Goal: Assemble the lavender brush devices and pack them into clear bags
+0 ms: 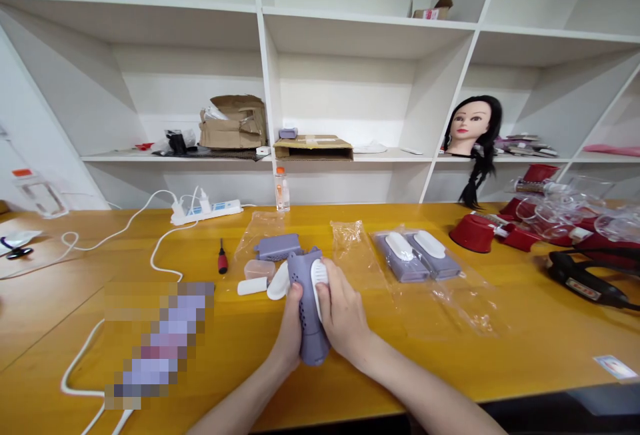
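Note:
A purple-grey plastic housing (311,338) with small round holes and a white ribbed oval piece (318,273) stands tilted between my hands. My left hand (289,325) grips its left side, thumb on the front. My right hand (346,311) wraps its right side, with the thumb and fingers at the white piece. Just behind lie another purple housing (279,247), a clear pinkish cup (259,270), a white oval part (279,283) and a small white piece (252,286).
A red-black screwdriver (223,260), power strip (213,211) and cabled, blurred-out device (167,341) are at left. Bagged purple units (406,260) lie right of centre. Further right are red parts (471,232) and a black corded tool (583,283). Shelves (350,18) stand behind.

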Demonstrator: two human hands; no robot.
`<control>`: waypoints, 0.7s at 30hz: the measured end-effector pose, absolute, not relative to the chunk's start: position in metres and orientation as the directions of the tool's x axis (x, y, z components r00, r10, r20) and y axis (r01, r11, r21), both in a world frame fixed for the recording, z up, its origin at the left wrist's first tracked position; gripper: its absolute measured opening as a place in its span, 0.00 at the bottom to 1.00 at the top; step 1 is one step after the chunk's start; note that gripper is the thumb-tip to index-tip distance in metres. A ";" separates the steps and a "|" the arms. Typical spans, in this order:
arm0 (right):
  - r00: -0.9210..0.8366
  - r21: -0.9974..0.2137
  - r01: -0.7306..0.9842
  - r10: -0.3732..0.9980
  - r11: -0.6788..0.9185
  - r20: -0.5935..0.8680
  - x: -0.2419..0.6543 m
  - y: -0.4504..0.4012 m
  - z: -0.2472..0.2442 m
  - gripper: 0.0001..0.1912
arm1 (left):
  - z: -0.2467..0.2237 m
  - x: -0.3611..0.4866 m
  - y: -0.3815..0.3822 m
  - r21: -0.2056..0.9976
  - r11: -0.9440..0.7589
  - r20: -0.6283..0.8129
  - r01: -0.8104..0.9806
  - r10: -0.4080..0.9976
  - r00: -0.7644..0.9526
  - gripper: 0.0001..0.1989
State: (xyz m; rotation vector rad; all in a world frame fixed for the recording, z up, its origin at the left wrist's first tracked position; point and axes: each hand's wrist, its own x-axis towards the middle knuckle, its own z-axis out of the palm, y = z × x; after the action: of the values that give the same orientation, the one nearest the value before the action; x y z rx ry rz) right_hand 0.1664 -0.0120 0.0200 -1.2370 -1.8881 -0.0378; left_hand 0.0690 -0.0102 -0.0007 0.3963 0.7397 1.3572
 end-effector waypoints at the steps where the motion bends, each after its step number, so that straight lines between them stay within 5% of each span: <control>1: -0.144 -0.394 0.766 0.733 0.508 0.665 0.166 -0.011 0.021 0.20 | -0.002 0.070 -0.010 0.652 0.180 -0.238 -0.736 0.971 0.027 0.19; 10: -0.171 -0.517 0.734 0.856 0.440 0.487 0.164 -0.003 0.041 0.19 | 0.006 0.068 -0.011 0.606 0.276 -0.287 -0.746 0.951 0.119 0.23; 14: -0.194 -0.636 0.659 0.907 0.402 0.373 0.177 0.014 0.062 0.26 | 0.016 0.046 0.004 0.592 0.116 -0.175 -0.798 0.984 0.014 0.24; 21: -0.254 -0.375 0.875 0.950 0.306 0.182 0.194 0.052 0.044 0.14 | 0.028 0.012 0.021 0.557 -0.178 -0.033 -0.811 0.971 -0.235 0.29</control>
State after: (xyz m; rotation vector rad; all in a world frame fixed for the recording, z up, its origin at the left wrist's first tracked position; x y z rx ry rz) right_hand 0.1942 0.0516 0.0436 -1.6334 -2.2086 0.2779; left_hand 0.0117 0.0208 0.0276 0.3901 0.5543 1.7392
